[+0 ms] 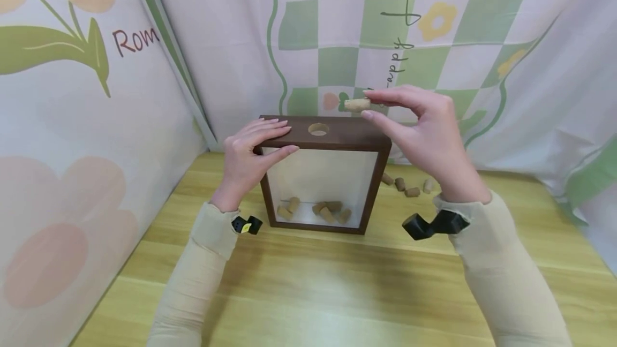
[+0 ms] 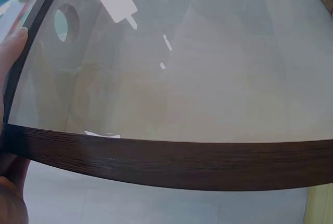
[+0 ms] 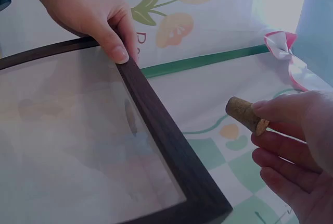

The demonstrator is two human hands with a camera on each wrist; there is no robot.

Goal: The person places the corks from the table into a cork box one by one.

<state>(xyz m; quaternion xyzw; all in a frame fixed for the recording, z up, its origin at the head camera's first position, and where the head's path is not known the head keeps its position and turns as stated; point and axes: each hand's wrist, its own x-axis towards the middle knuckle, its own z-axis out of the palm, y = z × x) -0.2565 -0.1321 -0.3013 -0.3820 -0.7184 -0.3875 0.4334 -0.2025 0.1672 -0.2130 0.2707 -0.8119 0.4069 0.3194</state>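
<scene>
My right grip (image 1: 421, 127) is pinching a little cork (image 1: 356, 105) by one end, with my thumb on one side and my first finger on the other. The rest of the cork sticks out toward my left. It is up in the air, near the top of a dark brown box (image 1: 359, 131), and it does not touch the box. The round hole (image 1: 318, 129) in the top is a bit to the left of the cork.

My left grip (image 1: 246, 154) holds the box by its top left corner. My fingers lie over the top, and my thumb is bent round to the front edge. The box stands up on the yellow wood desk (image 1: 313, 288).

The front of the box is a clear pane (image 1: 323, 175), and bright light shines back from it in the left wrist view. I can see through it to some corks inside (image 1: 326, 214). They lie at the bottom, some to the left and some to the right. More corks on the desk (image 1: 412, 192) lie to the right of the box.

Behind it all hangs a cloth (image 1: 337, 20) with green and white squares. A pink and white bow (image 3: 283, 47) shows in the right wrist view.
</scene>
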